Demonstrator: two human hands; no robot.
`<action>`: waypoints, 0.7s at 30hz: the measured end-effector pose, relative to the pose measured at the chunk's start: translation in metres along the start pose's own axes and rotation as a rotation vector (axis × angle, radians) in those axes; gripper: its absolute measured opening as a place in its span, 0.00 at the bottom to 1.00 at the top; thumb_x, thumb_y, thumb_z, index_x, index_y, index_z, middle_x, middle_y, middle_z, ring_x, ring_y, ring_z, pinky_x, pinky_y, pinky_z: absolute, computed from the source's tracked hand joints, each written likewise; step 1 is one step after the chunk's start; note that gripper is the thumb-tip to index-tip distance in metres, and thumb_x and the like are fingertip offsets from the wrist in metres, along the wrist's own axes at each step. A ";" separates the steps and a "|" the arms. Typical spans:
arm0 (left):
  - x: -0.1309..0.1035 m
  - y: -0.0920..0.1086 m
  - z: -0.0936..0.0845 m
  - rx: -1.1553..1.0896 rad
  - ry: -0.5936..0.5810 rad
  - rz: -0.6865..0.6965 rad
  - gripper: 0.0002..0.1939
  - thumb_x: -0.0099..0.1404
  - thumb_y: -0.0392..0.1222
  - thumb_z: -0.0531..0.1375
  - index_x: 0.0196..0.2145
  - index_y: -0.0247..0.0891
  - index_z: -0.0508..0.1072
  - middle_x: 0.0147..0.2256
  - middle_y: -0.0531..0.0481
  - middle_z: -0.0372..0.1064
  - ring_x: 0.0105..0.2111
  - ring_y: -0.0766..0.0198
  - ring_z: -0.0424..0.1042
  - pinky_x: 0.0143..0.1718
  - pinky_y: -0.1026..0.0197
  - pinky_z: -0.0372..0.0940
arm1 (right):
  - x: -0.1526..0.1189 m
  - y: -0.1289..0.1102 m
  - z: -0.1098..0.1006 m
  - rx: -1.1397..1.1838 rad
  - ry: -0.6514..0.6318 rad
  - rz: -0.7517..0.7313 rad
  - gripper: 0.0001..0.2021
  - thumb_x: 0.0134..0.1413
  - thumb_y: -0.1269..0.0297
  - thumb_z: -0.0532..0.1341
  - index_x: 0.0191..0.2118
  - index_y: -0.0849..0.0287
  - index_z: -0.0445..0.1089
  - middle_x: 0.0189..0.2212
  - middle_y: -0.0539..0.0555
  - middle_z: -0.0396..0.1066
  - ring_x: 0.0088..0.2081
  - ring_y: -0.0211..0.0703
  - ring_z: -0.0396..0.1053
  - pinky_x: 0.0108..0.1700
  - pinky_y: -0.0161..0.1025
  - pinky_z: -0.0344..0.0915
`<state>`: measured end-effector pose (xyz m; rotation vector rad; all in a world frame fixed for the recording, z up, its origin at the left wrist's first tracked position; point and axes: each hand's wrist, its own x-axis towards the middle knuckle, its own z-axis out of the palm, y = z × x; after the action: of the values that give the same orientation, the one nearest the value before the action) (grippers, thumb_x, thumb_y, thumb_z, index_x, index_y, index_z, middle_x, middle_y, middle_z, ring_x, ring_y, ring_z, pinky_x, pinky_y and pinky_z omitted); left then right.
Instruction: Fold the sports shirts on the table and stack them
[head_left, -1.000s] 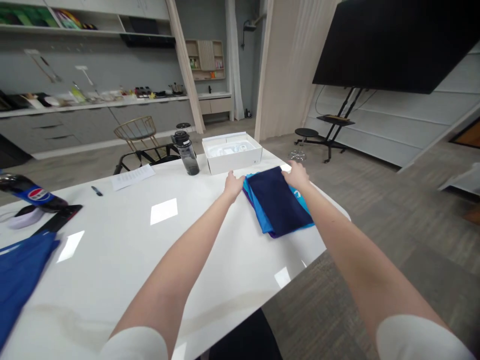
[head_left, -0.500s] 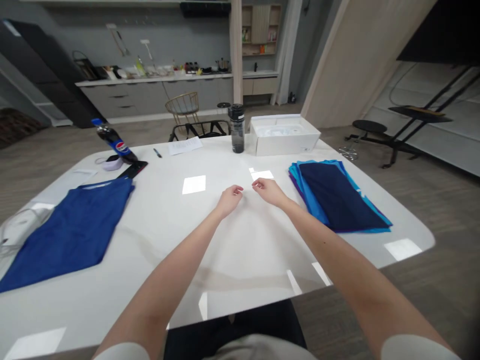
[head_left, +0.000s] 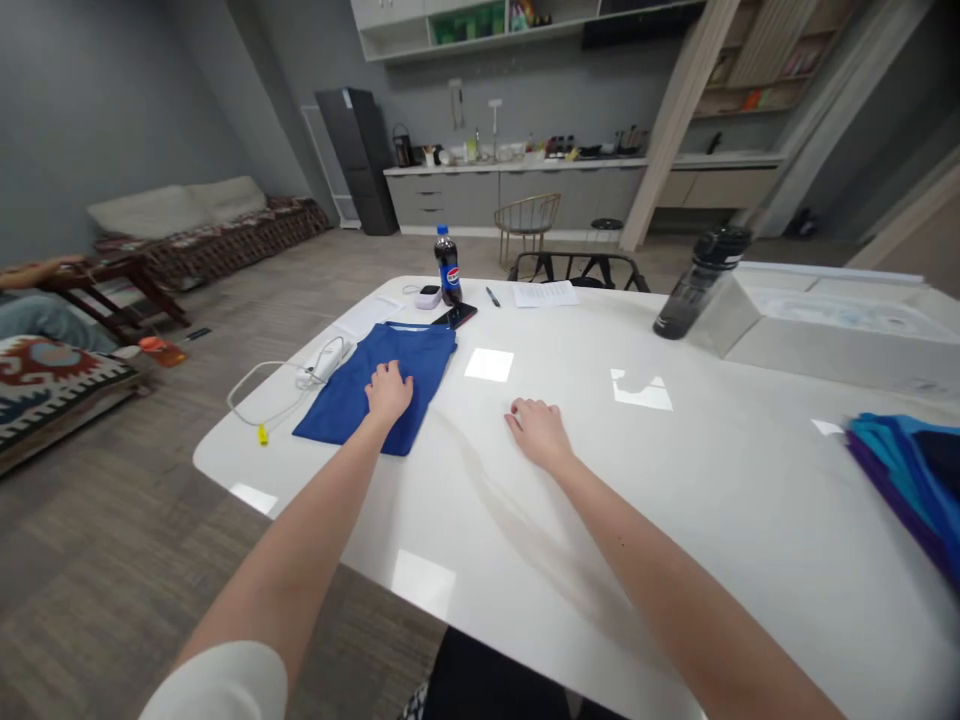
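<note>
My left hand (head_left: 389, 392) is over the blue folded cloth (head_left: 420, 347), fingers apart and pointing away from me. It seems to touch the fabric, though a small gap cannot be ruled out. The cloth lies flat on the left part of the white table (head_left: 480, 500) and looks like a garment. My right hand (head_left: 541, 432) is over the bare tabletop to the right of the cloth, fingers loosely bent and holding nothing. At the right edge of the view lies a stack of blue and purple cloths (head_left: 904, 470), partly cut off.
Behind the cloth stand a cola bottle (head_left: 448, 268), a phone (head_left: 456, 316) and a small lilac case (head_left: 428, 297). A white power strip (head_left: 328, 360) with a cable lies left. A dark tumbler (head_left: 697, 285) and a white box (head_left: 825, 325) stand right. Someone's leg (head_left: 56, 315) shows far left.
The view has swung left. My left hand has moved from the table's middle onto the blue cloth. My right hand has moved left too, and the two hands are farther apart.
</note>
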<state>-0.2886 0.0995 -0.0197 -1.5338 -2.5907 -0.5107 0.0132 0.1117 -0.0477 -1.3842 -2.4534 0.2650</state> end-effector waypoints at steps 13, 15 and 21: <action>0.032 -0.033 0.011 0.177 -0.158 0.007 0.20 0.73 0.39 0.46 0.55 0.28 0.68 0.57 0.26 0.63 0.58 0.40 0.63 0.55 0.41 0.60 | 0.009 0.006 0.009 -0.062 0.041 0.025 0.13 0.72 0.56 0.51 0.44 0.56 0.69 0.43 0.58 0.77 0.49 0.52 0.70 0.52 0.48 0.55; 0.033 -0.032 0.011 0.168 -0.176 -0.012 0.20 0.73 0.38 0.46 0.55 0.27 0.68 0.57 0.25 0.63 0.58 0.40 0.63 0.55 0.41 0.59 | 0.008 0.006 0.009 -0.057 0.044 0.032 0.13 0.72 0.57 0.51 0.44 0.56 0.69 0.43 0.58 0.77 0.49 0.52 0.70 0.52 0.47 0.55; 0.018 -0.012 -0.008 0.090 -0.110 0.002 0.19 0.75 0.40 0.44 0.52 0.32 0.69 0.55 0.30 0.65 0.56 0.42 0.63 0.55 0.44 0.58 | 0.008 0.007 0.006 -0.029 0.067 0.055 0.14 0.72 0.57 0.51 0.43 0.57 0.70 0.41 0.59 0.77 0.47 0.51 0.71 0.51 0.47 0.56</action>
<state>-0.3088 0.1064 -0.0109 -1.5778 -2.6514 -0.3134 0.0123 0.1222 -0.0542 -1.4498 -2.3773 0.1932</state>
